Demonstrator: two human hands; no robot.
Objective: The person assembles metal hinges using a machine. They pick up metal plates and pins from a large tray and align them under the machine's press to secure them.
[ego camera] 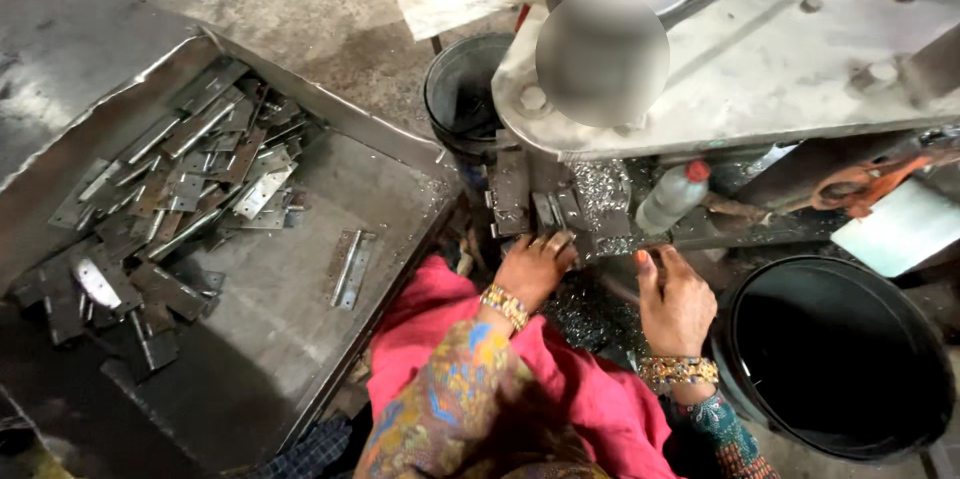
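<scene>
Now my left hand (535, 267) pinches a small metal plate (556, 240) on the press bed (590, 214); at three o'clock my right hand (675, 301) rests beside it, fingers loosely curled, empty.

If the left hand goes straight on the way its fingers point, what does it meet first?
Probably the metal fixture under the machine; the left hand already has its fingers at its edge, though depth is unclear.

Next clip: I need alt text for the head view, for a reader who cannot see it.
A person's left hand and right hand rest at a small metal piece on a press machine strewn with metal shavings. To the left, a metal tray holds a pile of flat hinges; a black bucket stands at right.
</scene>
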